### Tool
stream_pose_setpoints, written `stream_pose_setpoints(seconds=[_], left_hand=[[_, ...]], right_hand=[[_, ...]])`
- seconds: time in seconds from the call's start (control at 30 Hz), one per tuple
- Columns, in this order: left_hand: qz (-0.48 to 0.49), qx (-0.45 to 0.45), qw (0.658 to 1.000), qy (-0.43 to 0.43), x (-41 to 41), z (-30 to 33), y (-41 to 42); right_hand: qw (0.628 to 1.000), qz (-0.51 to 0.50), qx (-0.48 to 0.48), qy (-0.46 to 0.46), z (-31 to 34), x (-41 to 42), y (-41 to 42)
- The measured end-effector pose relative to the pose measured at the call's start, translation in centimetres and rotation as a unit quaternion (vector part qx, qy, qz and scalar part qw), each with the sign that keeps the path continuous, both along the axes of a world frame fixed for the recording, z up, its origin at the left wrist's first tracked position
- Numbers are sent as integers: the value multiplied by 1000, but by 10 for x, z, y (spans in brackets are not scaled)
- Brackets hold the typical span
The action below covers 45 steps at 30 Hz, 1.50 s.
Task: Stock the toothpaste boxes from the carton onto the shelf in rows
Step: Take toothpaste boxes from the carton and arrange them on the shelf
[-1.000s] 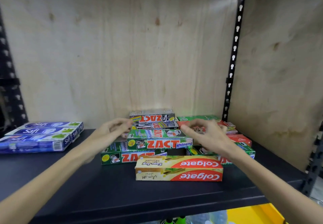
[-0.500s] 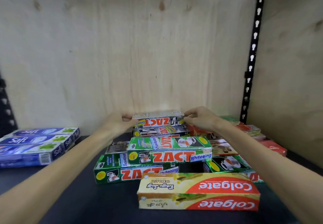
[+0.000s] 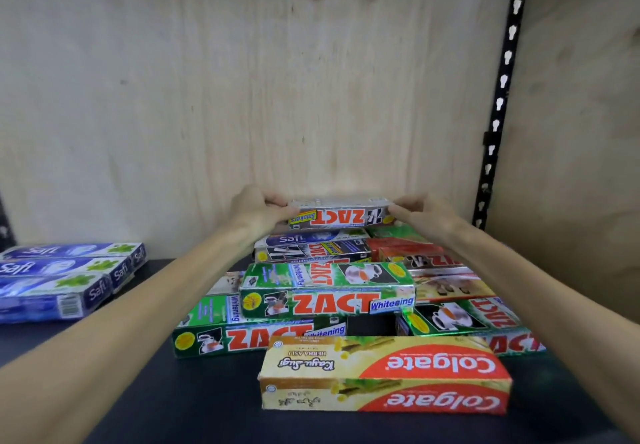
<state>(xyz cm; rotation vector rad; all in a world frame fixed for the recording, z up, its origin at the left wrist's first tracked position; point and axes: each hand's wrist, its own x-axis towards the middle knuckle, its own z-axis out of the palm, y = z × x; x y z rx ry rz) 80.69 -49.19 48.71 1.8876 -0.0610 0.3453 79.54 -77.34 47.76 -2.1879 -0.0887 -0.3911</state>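
Note:
A silver Zact Smokers box [image 3: 339, 215] is at the back of the pile, lifted a little above the boxes under it. My left hand [image 3: 258, 211] grips its left end and my right hand [image 3: 424, 215] grips its right end. Below it lie a blue Safi box [image 3: 311, 237] and another silver Zact box [image 3: 311, 251]. Green Zact Whitening boxes [image 3: 327, 296] are stacked in front, and red Zact boxes [image 3: 412, 253] lie to the right. A yellow Colgate box [image 3: 384, 378] lies nearest me on the dark shelf [image 3: 156, 402].
A stack of blue Safi boxes [image 3: 59, 277] lies at the left of the shelf. A plywood back wall [image 3: 242, 80] and a plywood side wall [image 3: 581, 132] close the bay, with a black slotted upright [image 3: 502, 97] in the right corner.
Both hands reached from the front of the pile to the back and closed on the ends of the silver Zact box, which has risen slightly. The view moved closer.

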Motion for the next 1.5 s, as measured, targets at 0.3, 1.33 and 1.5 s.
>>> stream_pose_setpoints(seconds=[0.3, 1.33, 1.5], left_hand=[[-116, 95, 984, 94, 16, 11, -65], [-139, 240, 960, -48, 40, 1, -112], [-129, 250, 959, -42, 36, 10, -81]], right_hand=[[989, -135, -54, 12, -10, -4, -61], [980, -152, -91, -86, -27, -12, -102], [963, -163, -174, -127, -18, -13, -95]])
